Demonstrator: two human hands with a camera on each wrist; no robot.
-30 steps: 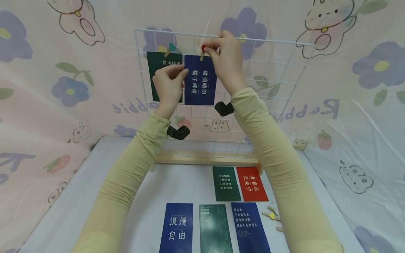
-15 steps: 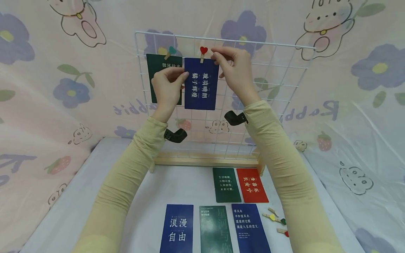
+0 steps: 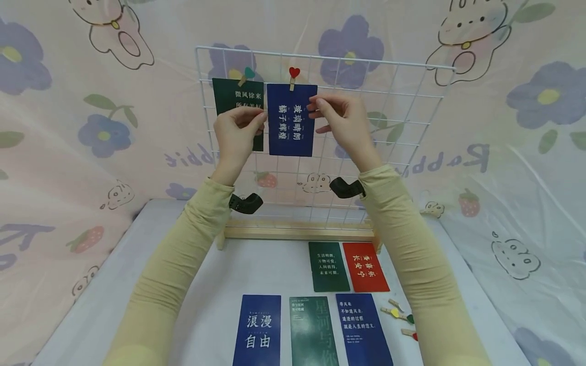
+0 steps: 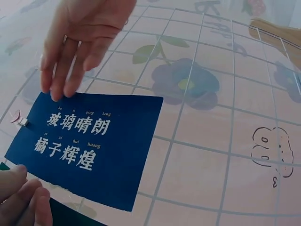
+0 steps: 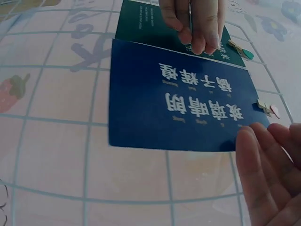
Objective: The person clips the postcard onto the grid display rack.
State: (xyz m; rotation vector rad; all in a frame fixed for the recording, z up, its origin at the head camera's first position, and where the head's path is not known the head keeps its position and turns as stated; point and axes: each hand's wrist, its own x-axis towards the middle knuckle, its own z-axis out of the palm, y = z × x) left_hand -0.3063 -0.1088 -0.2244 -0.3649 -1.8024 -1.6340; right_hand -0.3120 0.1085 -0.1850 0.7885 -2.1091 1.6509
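A blue card (image 3: 290,145) with white Chinese characters hangs on the white wire grid (image 3: 366,60), held at its top by a small wooden clothespin with a red heart (image 3: 294,73). My left hand (image 3: 234,140) is at the card's left edge, fingertips right at the border. At the right edge, my right hand (image 3: 351,127) touches the card with loosely extended fingertips, as the right wrist view shows. Left of it hangs a dark green card (image 3: 224,96) under a clothespin with a teal heart (image 3: 248,73); my left hand partly covers this card.
The grid stands in a wooden base (image 3: 297,233). On the white table lie a green card (image 3: 328,279), a red card (image 3: 365,282), and a front row with a blue card (image 3: 256,307), a green card (image 3: 311,325) and another blue card (image 3: 361,351). Several clothespins (image 3: 396,313) lie at the right.
My right hand has let go of the red-heart clothespin and come down to the blue card's right edge. My left hand has shifted slightly down and left, its thumb off the card's face.
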